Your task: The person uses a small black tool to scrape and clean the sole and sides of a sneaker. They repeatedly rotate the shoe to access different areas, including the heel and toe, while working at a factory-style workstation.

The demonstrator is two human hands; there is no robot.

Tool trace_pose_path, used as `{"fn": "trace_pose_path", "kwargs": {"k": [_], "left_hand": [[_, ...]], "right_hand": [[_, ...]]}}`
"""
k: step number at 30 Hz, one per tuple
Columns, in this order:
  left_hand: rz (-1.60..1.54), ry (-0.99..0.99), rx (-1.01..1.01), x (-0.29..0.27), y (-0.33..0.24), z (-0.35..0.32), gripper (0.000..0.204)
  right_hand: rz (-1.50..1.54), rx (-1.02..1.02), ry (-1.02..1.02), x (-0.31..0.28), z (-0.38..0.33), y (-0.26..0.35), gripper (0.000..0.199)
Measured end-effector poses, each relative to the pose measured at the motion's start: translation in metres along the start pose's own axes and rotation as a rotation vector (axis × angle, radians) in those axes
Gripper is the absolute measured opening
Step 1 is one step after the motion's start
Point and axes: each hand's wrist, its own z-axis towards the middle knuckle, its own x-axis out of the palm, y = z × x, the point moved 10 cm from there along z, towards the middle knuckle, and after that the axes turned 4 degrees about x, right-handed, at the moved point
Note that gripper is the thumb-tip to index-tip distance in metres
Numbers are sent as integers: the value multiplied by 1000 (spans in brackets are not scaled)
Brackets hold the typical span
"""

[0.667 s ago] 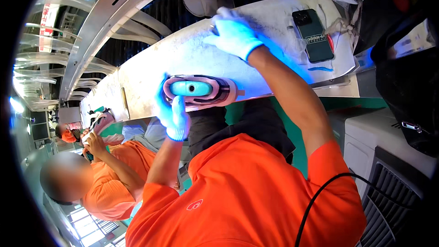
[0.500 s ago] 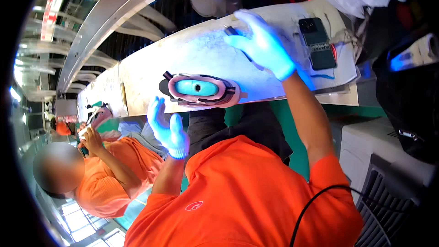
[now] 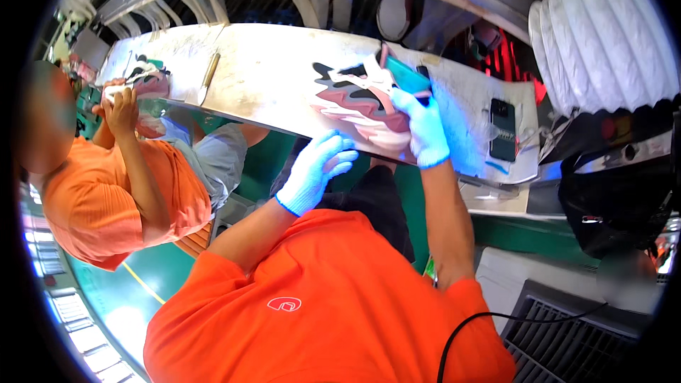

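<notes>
A pink, white and black sneaker is tipped on its side at the bench's near edge, its layered side panel facing up. A teal last fills its opening. My right hand, in a white knit glove lit blue, is closed on the heel and collar end of the sneaker. Beside the toe side and below the sole, my gloved left hand is open, its fingers slightly curved and holding nothing. A small dark object shows just past the last; its kind is unclear.
The long pale bench carries a dark phone at right and a flat tool with a tan handle at left. A co-worker in orange handles another shoe. A white ribbed duct stands at far right.
The sneaker has gone from upright, opening up, to lying on its side. My right hand has come from the dark tool to its heel. My left hand stays open; the view has turned.
</notes>
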Motion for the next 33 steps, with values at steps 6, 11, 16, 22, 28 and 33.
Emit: {"fn": "trace_pose_path", "kwargs": {"k": [6, 11, 16, 22, 28, 33], "left_hand": [[-511, 233, -24, 81, -40, -2, 50], [-605, 154, -167, 58, -54, -20, 54], [52, 393, 377, 39, -78, -14, 51], [282, 431, 603, 32, -67, -6, 53], [-617, 196, -202, 49, -53, -20, 58], [-686, 200, -225, 58, -56, -24, 58]], "right_hand": [[-414, -340, 97, 94, -144, 42, 90], [-877, -648, -9, 129, -180, 40, 100], [-810, -616, -27, 139, -172, 27, 90], [-721, -530, -24, 141, -170, 26, 89], [-721, -616, -65, 129, -171, 26, 88], [-680, -608, -34, 123, -168, 26, 82]]}}
